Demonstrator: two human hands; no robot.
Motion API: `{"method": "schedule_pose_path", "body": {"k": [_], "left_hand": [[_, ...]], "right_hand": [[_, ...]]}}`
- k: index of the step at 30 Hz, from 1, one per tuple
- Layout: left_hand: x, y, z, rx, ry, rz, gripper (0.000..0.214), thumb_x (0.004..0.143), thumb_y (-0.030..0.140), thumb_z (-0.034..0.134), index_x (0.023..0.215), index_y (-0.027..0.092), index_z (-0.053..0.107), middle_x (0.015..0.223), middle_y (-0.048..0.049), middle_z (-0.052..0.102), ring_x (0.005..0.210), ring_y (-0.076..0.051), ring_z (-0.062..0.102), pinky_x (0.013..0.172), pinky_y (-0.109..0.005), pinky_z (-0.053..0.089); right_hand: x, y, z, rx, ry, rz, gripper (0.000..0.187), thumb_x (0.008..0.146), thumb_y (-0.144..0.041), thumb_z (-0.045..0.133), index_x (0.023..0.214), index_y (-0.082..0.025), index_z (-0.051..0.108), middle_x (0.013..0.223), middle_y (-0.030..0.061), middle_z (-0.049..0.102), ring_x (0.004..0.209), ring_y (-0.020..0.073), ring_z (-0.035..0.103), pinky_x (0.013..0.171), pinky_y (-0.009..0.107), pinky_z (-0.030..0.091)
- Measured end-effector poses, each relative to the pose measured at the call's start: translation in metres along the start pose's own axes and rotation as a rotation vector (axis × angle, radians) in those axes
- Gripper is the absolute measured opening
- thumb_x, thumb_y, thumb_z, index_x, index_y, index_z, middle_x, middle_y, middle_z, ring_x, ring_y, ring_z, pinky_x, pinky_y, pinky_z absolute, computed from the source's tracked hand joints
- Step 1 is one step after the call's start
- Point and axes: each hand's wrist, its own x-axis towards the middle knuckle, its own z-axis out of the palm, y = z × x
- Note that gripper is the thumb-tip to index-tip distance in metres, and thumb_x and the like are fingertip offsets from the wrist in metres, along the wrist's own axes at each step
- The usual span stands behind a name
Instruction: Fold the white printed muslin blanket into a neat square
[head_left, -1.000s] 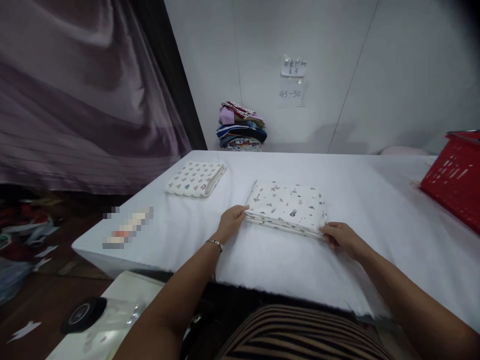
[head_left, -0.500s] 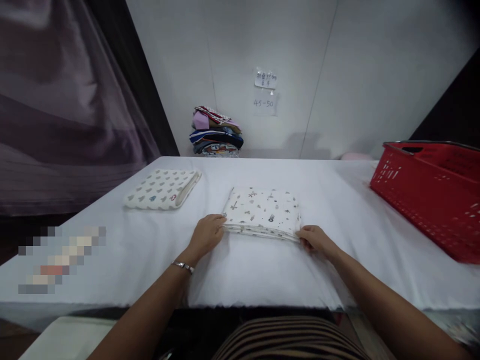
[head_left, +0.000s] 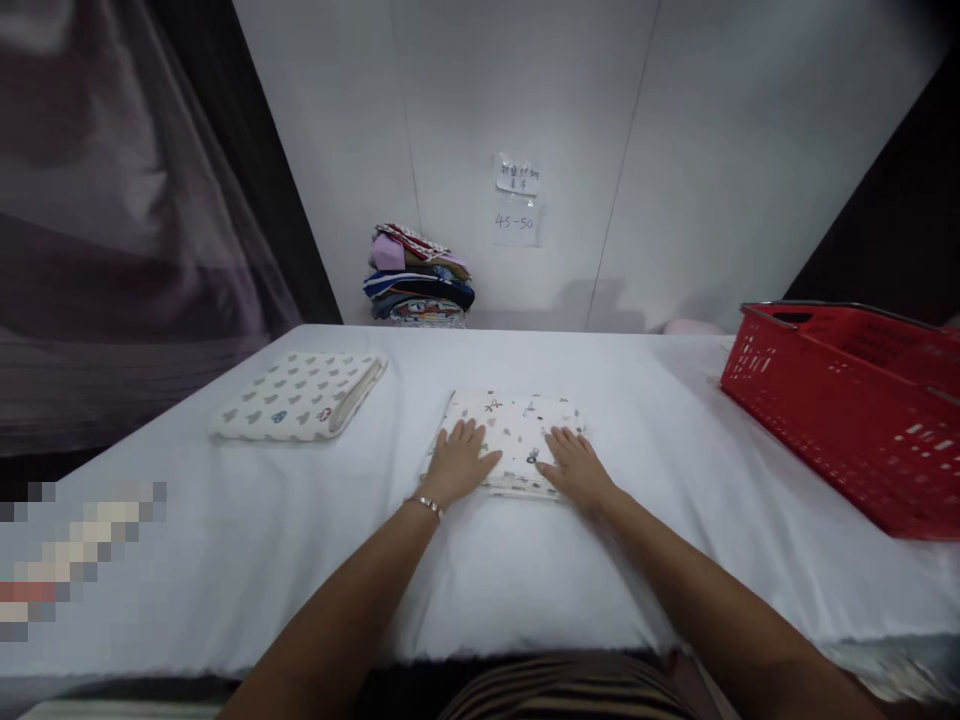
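Note:
A folded white cloth (head_left: 514, 420) printed with small grey and brown figures lies on the table in front of me, its layered edge toward me. My left hand (head_left: 459, 465) rests flat on its left part, fingers spread. On its right part lies my right hand (head_left: 577, 465), also flat with fingers apart. To the left sits a second folded cloth (head_left: 300, 395), cream with rows of grey cloud-like shapes, one blue and one red; neither hand touches it.
A white sheet (head_left: 300, 560) covers the table. The red plastic basket (head_left: 817, 390) stands at the right. Against the back wall is a pile of folded fabrics (head_left: 420, 280), below taped paper notes (head_left: 517, 205). A pixelated patch covers the left front of the table.
Both hands have let go of the cloth's near corners and moved inward onto its top, fingers now spread flat. The view has shifted slightly.

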Motion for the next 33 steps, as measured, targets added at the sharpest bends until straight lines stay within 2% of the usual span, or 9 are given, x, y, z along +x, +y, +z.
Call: {"method": "schedule_pose_path", "body": {"k": [3,8,10,13,18,24,28,31,33], "left_hand": [[-0.003,-0.006,0.004,-0.022,-0.071,-0.019,0.070,0.089,0.061,0.026,0.144,0.018,0.031,0.154,-0.0089,0.020,0.143,-0.027,0.011,0.114,-0.051,0.009],[0.013,-0.004,-0.018,-0.123,-0.241,-0.086,0.078,0.083,0.067,0.031,0.146,0.020,0.028,0.155,-0.0092,0.013,0.144,-0.028,0.008,0.113,-0.052,0.011],[0.027,-0.004,-0.023,-0.127,-0.182,-0.107,0.078,0.083,0.068,0.029,0.145,0.021,0.028,0.156,-0.0090,0.013,0.144,-0.028,0.007,0.113,-0.054,0.011],[0.043,-0.011,-0.015,-0.064,-0.050,-0.102,0.073,0.086,0.066,0.027,0.144,0.022,0.031,0.156,-0.0073,0.014,0.144,-0.027,0.005,0.113,-0.054,0.006],[0.046,-0.026,0.014,-0.077,-0.016,-0.098,0.071,0.087,0.066,0.024,0.145,0.024,0.029,0.155,-0.0064,0.016,0.143,-0.028,0.008,0.112,-0.057,0.010],[0.044,-0.028,0.010,-0.167,0.018,-0.100,0.067,0.087,0.063,0.032,0.141,0.022,0.035,0.155,-0.0084,0.019,0.143,-0.028,0.012,0.110,-0.055,0.021],[0.045,-0.037,-0.007,-0.284,0.099,-0.283,0.062,0.089,0.055,0.036,0.137,0.016,0.038,0.149,-0.0147,0.031,0.137,-0.027,0.031,0.105,-0.039,0.035],[0.045,-0.046,-0.018,-0.313,0.010,-0.422,0.058,0.087,0.054,0.038,0.129,0.014,0.044,0.132,-0.0173,0.053,0.119,-0.028,0.053,0.093,-0.037,0.043],[0.044,-0.047,-0.022,-0.314,-0.077,-0.475,0.058,0.085,0.058,0.039,0.121,0.013,0.048,0.123,-0.0183,0.059,0.111,-0.030,0.058,0.086,-0.037,0.045]], "right_hand": [[0.000,0.012,0.012,-0.025,-0.045,0.019,0.068,0.093,-0.057,0.027,0.146,-0.014,0.031,0.153,0.0114,0.023,0.142,0.0259,0.013,0.114,0.045,0.012],[0.012,0.008,0.005,-0.012,-0.057,0.050,0.072,0.091,-0.061,0.025,0.146,-0.015,0.030,0.154,0.0110,0.021,0.142,0.0269,0.013,0.113,0.045,0.014],[0.030,0.006,-0.001,-0.021,0.005,0.065,0.074,0.091,-0.062,0.023,0.147,-0.013,0.028,0.155,0.0115,0.017,0.143,0.0272,0.010,0.113,0.045,0.012],[0.062,0.015,-0.002,-0.051,0.093,0.120,0.076,0.091,-0.060,0.025,0.146,-0.008,0.026,0.154,0.0148,0.015,0.143,0.0280,0.007,0.113,0.045,0.010],[0.085,0.041,0.023,-0.065,0.106,0.154,0.072,0.092,-0.056,0.027,0.143,-0.004,0.033,0.150,0.0190,0.026,0.140,0.0309,0.017,0.112,0.050,0.012],[0.084,0.056,0.034,0.058,0.178,0.127,0.070,0.091,-0.058,0.031,0.140,-0.008,0.037,0.150,0.0180,0.028,0.140,0.0307,0.018,0.112,0.052,0.014],[0.063,0.070,0.035,0.358,0.264,0.251,0.075,0.086,-0.056,0.041,0.143,-0.008,0.032,0.151,0.0183,0.023,0.141,0.0315,0.017,0.110,0.049,0.025],[0.037,0.073,0.039,0.580,0.234,0.380,0.080,0.081,-0.051,0.050,0.147,-0.013,0.025,0.149,0.0167,0.030,0.134,0.0317,0.033,0.105,0.047,0.035],[0.025,0.070,0.044,0.654,0.242,0.382,0.080,0.078,-0.043,0.056,0.148,-0.017,0.025,0.147,0.0137,0.035,0.131,0.0314,0.039,0.104,0.047,0.037]]}}
